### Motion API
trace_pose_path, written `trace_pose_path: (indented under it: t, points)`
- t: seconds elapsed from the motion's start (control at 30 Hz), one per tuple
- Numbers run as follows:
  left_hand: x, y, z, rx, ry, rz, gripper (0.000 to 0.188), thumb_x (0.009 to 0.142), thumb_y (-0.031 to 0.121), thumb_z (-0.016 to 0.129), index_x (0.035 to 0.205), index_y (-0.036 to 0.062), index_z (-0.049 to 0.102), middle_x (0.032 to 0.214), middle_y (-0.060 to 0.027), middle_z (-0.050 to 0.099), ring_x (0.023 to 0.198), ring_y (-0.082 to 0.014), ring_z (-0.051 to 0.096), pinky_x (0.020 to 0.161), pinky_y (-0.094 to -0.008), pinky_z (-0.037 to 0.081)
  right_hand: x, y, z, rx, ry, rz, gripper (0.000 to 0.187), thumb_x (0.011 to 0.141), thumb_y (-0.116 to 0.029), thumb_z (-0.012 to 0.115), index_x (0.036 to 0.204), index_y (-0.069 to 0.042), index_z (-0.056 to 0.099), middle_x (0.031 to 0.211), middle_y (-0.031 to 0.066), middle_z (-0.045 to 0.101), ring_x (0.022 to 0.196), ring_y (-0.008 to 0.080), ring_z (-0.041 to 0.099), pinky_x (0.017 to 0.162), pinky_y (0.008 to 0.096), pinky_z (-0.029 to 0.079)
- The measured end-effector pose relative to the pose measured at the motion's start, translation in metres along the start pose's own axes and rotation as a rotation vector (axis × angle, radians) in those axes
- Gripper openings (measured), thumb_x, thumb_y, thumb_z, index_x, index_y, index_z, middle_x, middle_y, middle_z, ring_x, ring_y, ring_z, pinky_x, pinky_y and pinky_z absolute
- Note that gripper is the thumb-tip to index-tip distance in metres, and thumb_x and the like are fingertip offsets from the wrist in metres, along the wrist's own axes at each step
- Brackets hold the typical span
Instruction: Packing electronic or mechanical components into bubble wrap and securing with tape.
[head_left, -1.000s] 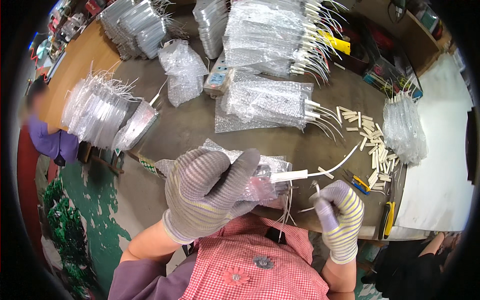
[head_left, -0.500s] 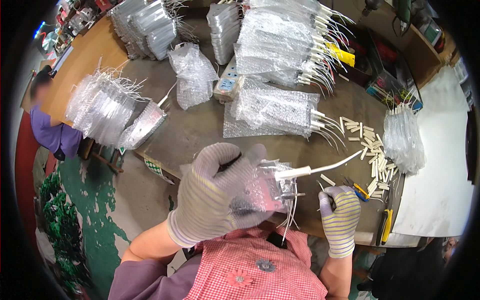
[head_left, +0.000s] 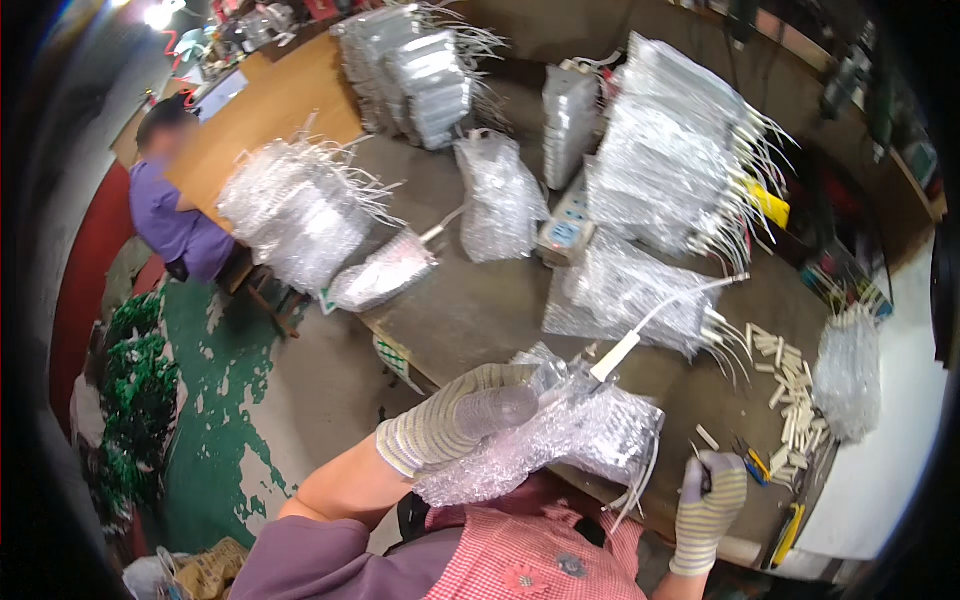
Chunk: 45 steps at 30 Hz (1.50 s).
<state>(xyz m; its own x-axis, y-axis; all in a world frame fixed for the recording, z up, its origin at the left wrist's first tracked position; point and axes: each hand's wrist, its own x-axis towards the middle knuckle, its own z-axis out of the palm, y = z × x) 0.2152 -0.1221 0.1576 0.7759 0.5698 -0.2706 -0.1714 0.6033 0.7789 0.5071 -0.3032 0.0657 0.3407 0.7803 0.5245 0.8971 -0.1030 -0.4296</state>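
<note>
My left hand (head_left: 478,415), in a grey striped glove, is closed around a clear bubble-wrap package (head_left: 590,425) in front of my apron. A white sleeve (head_left: 615,356) sits on the wire (head_left: 672,302) that rises from the package toward the upper right. More thin white wires hang at its right end. What lies inside the wrap is hard to make out. To the right, my right hand (head_left: 712,510), gloved alike, has its fingers curled together by the table edge; a thin pale tip shows by the thumb, too small to name. Close by lie small ivory sleeves (head_left: 793,415).
Wrapped packages with white wires lie stacked at the back (head_left: 665,150) and left (head_left: 300,210). A power strip (head_left: 567,225) lies between packages. Yellow-handled pliers (head_left: 788,535) and small cutters (head_left: 755,464) rest at the right. A person in purple (head_left: 180,225) sits far left.
My view has swung, so the table appears shifted right and down. The package in my left hand has turned, its sleeved wire now pointing more upward. My right hand stays curled.
</note>
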Motion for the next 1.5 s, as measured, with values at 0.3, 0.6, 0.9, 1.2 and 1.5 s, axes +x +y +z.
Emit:
trace_pose_path:
  t: [0.3, 0.6, 0.9, 1.2, 1.5]
  points:
    - [0.022, 0.090, -0.092, 1.866, 0.928, 0.465, 0.066, 0.077, 0.033, 0.084, 0.132, 0.0023, 0.063, 0.119, -0.0230, 0.063, 0.106, -0.0406, 0.062, 0.092, -0.0475, 0.051, -0.007, 0.004, -0.006, 0.074, -0.025, 0.146, 0.008, 0.087, -0.002, 0.069, 0.092, -0.006, 0.065, 0.082, 0.0049, 0.053, 0.060, 0.0140, 0.045, 0.056, 0.0309, 0.039]
    - [0.036, 0.077, -0.191, 1.964, 0.761, 0.430, 0.048, 0.083, 0.017, 0.079, 0.124, -0.0011, 0.062, 0.100, -0.0220, 0.071, 0.090, -0.0385, 0.068, 0.082, -0.0435, 0.053, 0.015, -0.012, -0.003, 0.203, -0.025, 0.166, 0.013, 0.080, -0.005, 0.075, 0.090, -0.007, 0.067, 0.083, 0.0121, 0.065, 0.078, 0.0333, 0.062, 0.072, 0.0439, 0.049]
    - [0.056, 0.074, -0.165, 1.919, 0.777, 0.319, 0.058, 0.085, 0.023, 0.079, 0.134, -0.0022, 0.060, 0.116, -0.0237, 0.070, 0.106, -0.0379, 0.067, 0.094, -0.0437, 0.052, 0.009, -0.009, -0.015, 0.133, -0.013, 0.158, 0.014, 0.081, -0.007, 0.076, 0.091, -0.008, 0.067, 0.084, 0.0125, 0.066, 0.078, 0.0340, 0.062, 0.072, 0.0448, 0.049]
    - [0.041, 0.066, -0.219, 2.046, 0.834, 0.582, 0.057, 0.085, 0.032, 0.079, 0.131, 0.0016, 0.062, 0.102, -0.0227, 0.071, 0.094, -0.0416, 0.066, 0.084, -0.0488, 0.051, 0.021, -0.004, -0.069, -0.106, 0.205, 0.155, 0.012, 0.087, -0.013, 0.076, 0.098, -0.011, 0.074, 0.090, 0.0085, 0.069, 0.084, 0.0310, 0.064, 0.077, 0.0424, 0.050]
    - [0.042, 0.069, -0.208, 1.960, 0.821, 0.341, 0.050, 0.088, 0.014, 0.076, 0.133, -0.0019, 0.060, 0.125, -0.0213, 0.066, 0.111, -0.0359, 0.064, 0.094, -0.0406, 0.052, 0.032, 0.092, -0.133, -0.486, 0.161, 0.458, 0.025, 0.092, -0.011, 0.069, 0.114, 0.000, 0.070, 0.112, 0.0179, 0.069, 0.108, 0.0327, 0.064, 0.096, 0.0410, 0.050]
